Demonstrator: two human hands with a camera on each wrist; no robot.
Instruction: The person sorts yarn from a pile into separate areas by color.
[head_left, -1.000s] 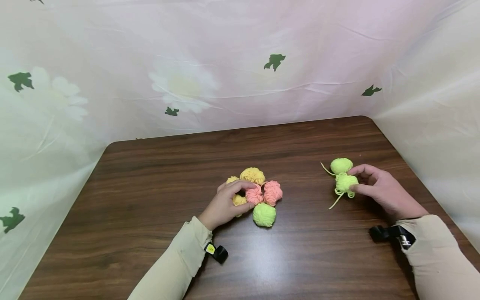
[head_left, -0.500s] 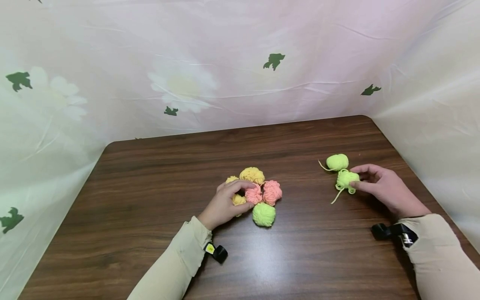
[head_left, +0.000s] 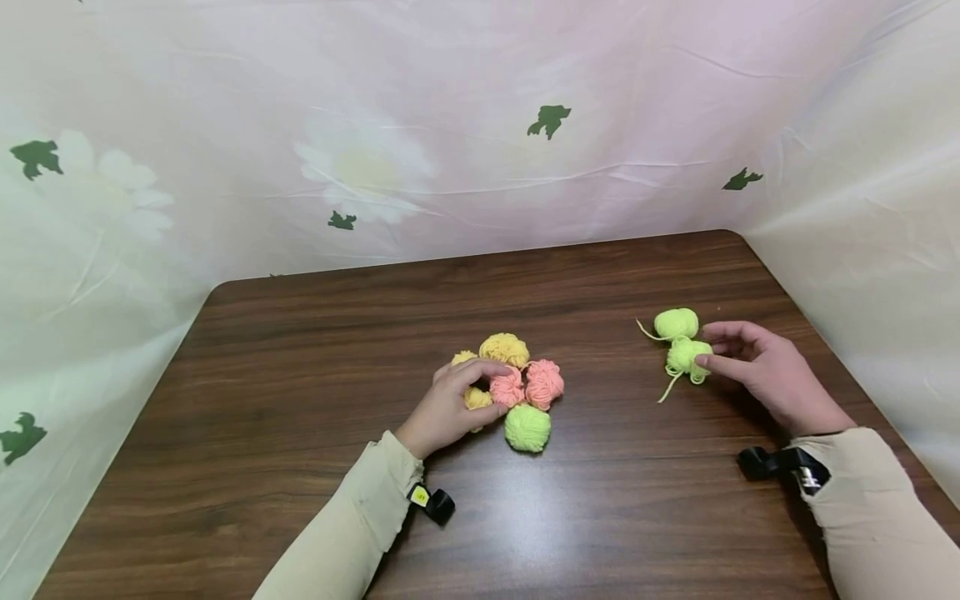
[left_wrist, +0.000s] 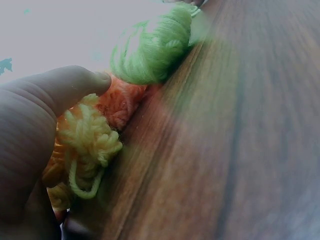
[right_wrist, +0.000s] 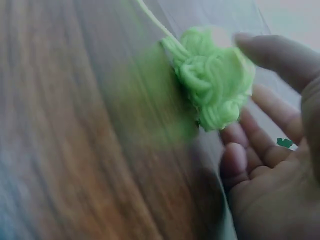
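Observation:
My left hand [head_left: 453, 408] curves over a cluster of small yarn balls, index finger and thumb at opposite sides of a pink yarn ball [head_left: 507, 387]. A yellow yarn ball [left_wrist: 90, 142] lies under the thumb in the left wrist view. My right hand [head_left: 780, 379] is beside a looped light-green yarn ball [head_left: 686, 357], its thumb tip right at the ball's edge, the other fingers loosely extended behind it. The right wrist view shows this green ball [right_wrist: 215, 80] between thumb and fingers. A smoother green ball [head_left: 677, 322] lies against its far side.
A second pink ball [head_left: 544, 383], a yellow ball [head_left: 504, 350] and a green ball [head_left: 528, 428] border the cluster on the dark wooden table [head_left: 300, 417]. Loose green yarn ends trail left of the right-hand pair. A floral cloth [head_left: 465, 150] hangs behind the table.
The smoother green ball has shifted slightly away and left. The looped green ball moved a little right, then back left, and my right fingers have loosened. My left hand stays still.

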